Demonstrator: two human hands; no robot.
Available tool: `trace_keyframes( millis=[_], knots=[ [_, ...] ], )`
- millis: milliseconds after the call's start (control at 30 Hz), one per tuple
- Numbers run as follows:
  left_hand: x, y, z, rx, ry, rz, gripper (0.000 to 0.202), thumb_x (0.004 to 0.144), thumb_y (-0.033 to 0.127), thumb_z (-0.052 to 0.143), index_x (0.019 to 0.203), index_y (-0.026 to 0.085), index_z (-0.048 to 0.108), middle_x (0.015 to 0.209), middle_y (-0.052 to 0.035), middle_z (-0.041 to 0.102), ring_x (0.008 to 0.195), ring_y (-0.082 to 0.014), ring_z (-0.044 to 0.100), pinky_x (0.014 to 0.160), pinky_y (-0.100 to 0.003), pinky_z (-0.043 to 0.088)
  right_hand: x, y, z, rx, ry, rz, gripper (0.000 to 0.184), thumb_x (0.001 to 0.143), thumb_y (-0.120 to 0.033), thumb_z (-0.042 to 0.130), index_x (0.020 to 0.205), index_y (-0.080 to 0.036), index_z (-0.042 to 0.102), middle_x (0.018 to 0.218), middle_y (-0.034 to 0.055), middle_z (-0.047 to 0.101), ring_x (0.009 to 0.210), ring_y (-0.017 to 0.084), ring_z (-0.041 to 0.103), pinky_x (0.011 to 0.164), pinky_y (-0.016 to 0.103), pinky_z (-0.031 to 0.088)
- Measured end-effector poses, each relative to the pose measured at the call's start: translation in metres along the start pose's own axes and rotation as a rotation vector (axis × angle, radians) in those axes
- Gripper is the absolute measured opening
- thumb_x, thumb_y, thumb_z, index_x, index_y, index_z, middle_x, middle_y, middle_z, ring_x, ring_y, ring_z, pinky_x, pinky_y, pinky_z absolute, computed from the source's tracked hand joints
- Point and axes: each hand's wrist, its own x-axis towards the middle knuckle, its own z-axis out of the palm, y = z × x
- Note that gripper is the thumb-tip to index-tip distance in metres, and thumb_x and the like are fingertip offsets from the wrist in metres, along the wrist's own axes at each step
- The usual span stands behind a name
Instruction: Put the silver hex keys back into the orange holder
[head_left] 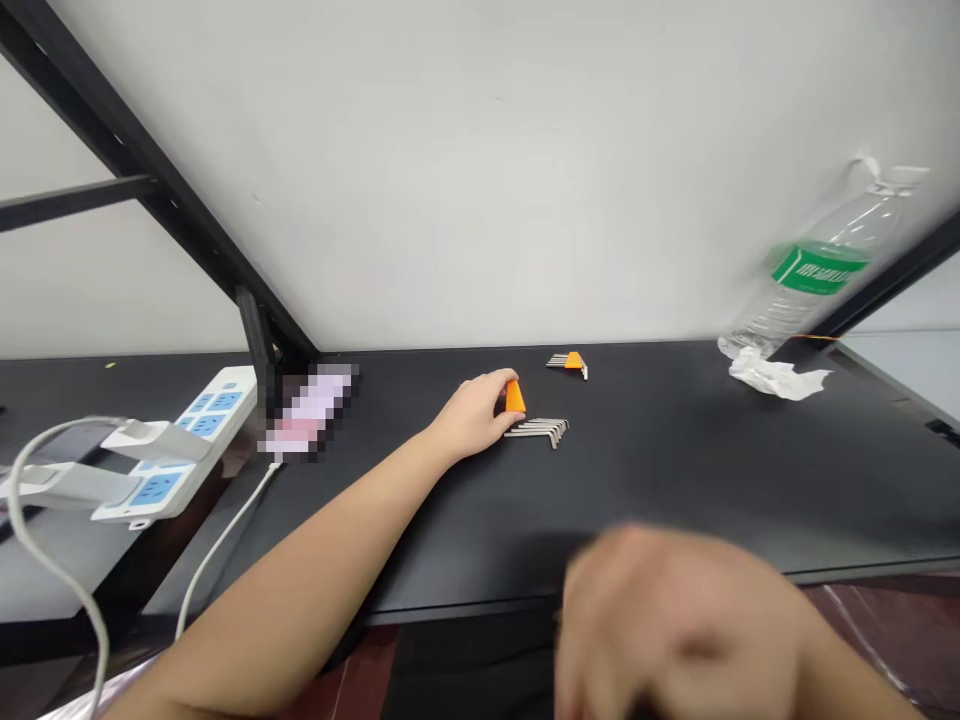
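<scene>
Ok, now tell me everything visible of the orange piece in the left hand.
The orange piece is small, smooth-looking and probably plastic, its visible face narrower at the top. The left hand holds it in its fingers, which hide part of it. L-shaped metal keys lie close by on the black table; none shows inside it. Whether it touches the table is unclear.

Single head view, forward-down from above; right hand [675,620] closest, left hand [472,415] farther on bench [712,470], wall [495,180] beyond.

The bare left hand [474,415] narrows at a slim wrist [442,443], the bare left forearm [322,560] widens further back, and the bare right hand [675,610] is kinda too blurry for details.
</scene>
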Motion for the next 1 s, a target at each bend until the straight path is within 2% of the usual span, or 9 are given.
trace_keyframes(
  millis=[33, 100, 167, 200, 267, 433, 633, 867, 1000],
  knots=[
    [0.0, 0.0, 0.0, -0.008, 0.007, 0.005, 0.044, 0.088, 0.039, 0.069, 0.127, 0.023, 0.056, 0.118, -0.005, 0.068, 0.107, -0.0239, 0.065, 0.09, -0.037, 0.052, 0.009, 0.006, -0.022, -0.088, 0.091, 0.04, 0.031, 0.1, -0.041, 0.049, 0.107, -0.023, 0.073, 0.108, 0.0115, 0.069, 0.1, 0.022, 0.063, 0.083, 0.032, 0.052],
    [-0.001, -0.002, 0.001, -0.024, 0.03, 0.027, 0.044, 0.088, 0.039, 0.07, 0.127, 0.023, 0.055, 0.117, -0.0052, 0.068, 0.104, -0.0231, 0.065, 0.091, -0.037, 0.052, 0.027, 0.02, -0.061, -0.609, 0.294, 0.27, 0.024, 0.096, -0.026, 0.049, 0.102, -0.02, 0.071, 0.103, 0.0095, 0.068, 0.087, 0.018, 0.06, 0.079, 0.03, 0.048],
    [-0.001, -0.004, 0.001, -0.039, 0.064, 0.059, 0.046, 0.089, 0.039, 0.069, 0.128, 0.022, 0.054, 0.117, -0.0057, 0.067, 0.102, -0.0221, 0.065, 0.091, -0.037, 0.052, 0.042, 0.036, -0.087, -1.01, 0.261, 0.436, 0.015, 0.09, -0.023, 0.057, 0.092, -0.018, 0.071, 0.099, 0.0091, 0.065, 0.084, 0.018, 0.058, 0.077, 0.03, 0.045],
    [0.0, -0.005, 0.001, -0.043, 0.082, 0.074, 0.046, 0.089, 0.039, 0.069, 0.129, 0.022, 0.053, 0.118, -0.0059, 0.066, 0.101, -0.0214, 0.065, 0.09, -0.036, 0.052, 0.048, 0.043, -0.094, -1.147, 0.243, 0.461, 0.013, 0.089, -0.021, 0.058, 0.09, -0.017, 0.071, 0.099, 0.0091, 0.064, 0.085, 0.019, 0.058, 0.079, 0.031, 0.044],
    [0.0, -0.007, 0.001, -0.045, 0.118, 0.096, 0.048, 0.09, 0.04, 0.069, 0.132, 0.023, 0.052, 0.121, -0.0061, 0.065, 0.099, -0.0199, 0.065, 0.086, -0.035, 0.052, 0.055, 0.056, -0.099, -1.288, 0.237, 0.475, 0.016, 0.093, -0.02, 0.054, 0.09, -0.016, 0.069, 0.098, 0.009, 0.064, 0.088, 0.02, 0.059, 0.082, 0.032, 0.043],
    [0.001, -0.006, 0.001, -0.084, 0.156, 0.095, 0.047, 0.091, 0.033, 0.069, 0.132, 0.023, 0.05, 0.117, -0.0047, 0.066, 0.096, -0.0178, 0.065, 0.085, -0.033, 0.052, 0.056, 0.069, -0.09, -1.316, 0.325, 0.479, 0.016, 0.093, -0.012, 0.049, 0.097, -0.016, 0.063, 0.099, 0.0069, 0.065, 0.092, 0.02, 0.061, 0.084, 0.033, 0.042],
    [0.0, -0.003, 0.002, -0.149, 0.139, 0.078, 0.046, 0.088, 0.027, 0.069, 0.13, 0.022, 0.051, 0.115, -0.0044, 0.067, 0.094, -0.0173, 0.066, 0.082, -0.032, 0.053, 0.055, 0.074, -0.09, -1.346, 0.357, 0.489, 0.014, 0.093, -0.017, 0.051, 0.091, -0.017, 0.065, 0.098, 0.0061, 0.064, 0.084, 0.018, 0.059, 0.079, 0.032, 0.041],
    [0.001, -0.004, 0.003, -0.186, 0.14, 0.058, 0.045, 0.088, 0.028, 0.069, 0.13, 0.022, 0.051, 0.111, -0.0043, 0.067, 0.094, -0.0178, 0.066, 0.086, -0.034, 0.054, 0.057, 0.075, -0.092, -1.458, 0.316, 0.462, 0.017, 0.093, -0.016, 0.051, 0.088, -0.015, 0.068, 0.093, 0.0088, 0.064, 0.086, 0.02, 0.059, 0.075, 0.032, 0.036],
    [0.001, -0.006, 0.004, -0.2, 0.149, 0.051, 0.045, 0.089, 0.028, 0.068, 0.13, 0.022, 0.05, 0.112, -0.0047, 0.067, 0.096, -0.0181, 0.066, 0.087, -0.034, 0.054, 0.05, 0.07, -0.097, -1.423, 0.422, 0.45, 0.016, 0.093, -0.016, 0.051, 0.086, -0.017, 0.065, 0.09, 0.0055, 0.065, 0.075, 0.015, 0.057, 0.065, 0.029, 0.031]
  ],
)
